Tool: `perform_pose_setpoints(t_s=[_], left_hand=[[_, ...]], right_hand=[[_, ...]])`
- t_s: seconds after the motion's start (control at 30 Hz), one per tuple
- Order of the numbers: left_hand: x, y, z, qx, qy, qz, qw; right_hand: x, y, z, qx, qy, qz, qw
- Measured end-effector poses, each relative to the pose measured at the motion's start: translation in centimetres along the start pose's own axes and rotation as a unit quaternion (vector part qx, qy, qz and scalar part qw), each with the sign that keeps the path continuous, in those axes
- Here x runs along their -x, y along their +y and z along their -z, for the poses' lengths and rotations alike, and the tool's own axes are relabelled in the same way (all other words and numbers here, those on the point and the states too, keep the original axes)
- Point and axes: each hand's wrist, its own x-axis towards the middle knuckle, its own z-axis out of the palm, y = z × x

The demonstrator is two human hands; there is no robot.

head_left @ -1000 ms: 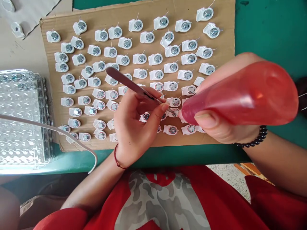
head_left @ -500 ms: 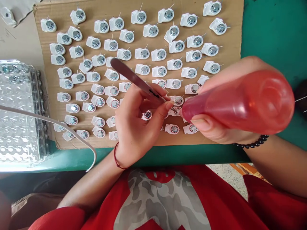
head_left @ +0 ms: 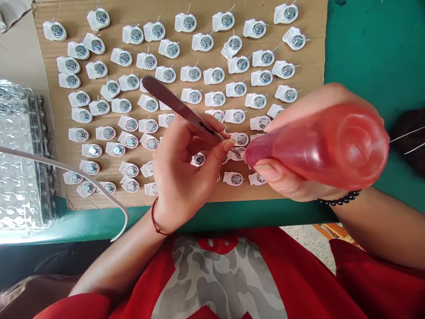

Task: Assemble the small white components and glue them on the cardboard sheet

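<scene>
My left hand point(head_left: 189, 168) is closed on a pair of metal tweezers point(head_left: 181, 108), which slant down to the right. Their tips rest at a small white part with a round metal piece point(head_left: 237, 153) on the cardboard sheet point(head_left: 212, 197). Wrapped round a red translucent squeeze bottle point(head_left: 318, 146) is my right hand point(head_left: 292, 177). The bottle is tipped over, its narrow end down at the left, close to the tweezer tips. Its nozzle tip is hard to make out. Fingers and bottle hide some of the parts beneath.
Many similar white parts point(head_left: 257, 101) lie in loose rows over the cardboard, most with a thin wire sticking out. Stacked clear plastic trays point(head_left: 23, 159) stand at the left, with a pale cable point(head_left: 66, 167) in front. A dark object point(head_left: 410, 141) lies on the green tabletop point(head_left: 368, 48) at the right.
The whole view has shifted, so everything sits slightly further left. Both hands keep their hold, with tweezers and bottle at the same part; the bottle appears tilted slightly differently.
</scene>
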Motion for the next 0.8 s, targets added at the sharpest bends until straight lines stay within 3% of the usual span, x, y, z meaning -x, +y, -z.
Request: perform_pose_setpoints(t_s=[0.13,0.3,0.47,0.63,0.8], left_hand=[[-0.13,-0.24,-0.12,0.006,0.000,-0.041,0.999],[-0.23,0.34,-0.17,0.007,0.008,0.016,1.000],[-0.32,-0.27,0.00,0.016,-0.006,-0.059,0.998],[-0.39,-0.59,0.14,0.017,-0.017,-0.051,0.998],[-0.34,-0.42,0.07,0.019,-0.006,-0.034,0.999]], right_hand=[[0.20,0.05,-0.03,0.010,0.007,0.003,1.000],[0.27,0.19,0.02,0.012,0.005,0.007,1.000],[0.21,0.41,-0.25,0.004,0.025,0.027,0.999],[0.26,0.39,-0.53,-0.005,0.056,0.007,0.998],[0.25,0.08,-0.37,0.016,0.028,0.000,0.999]])
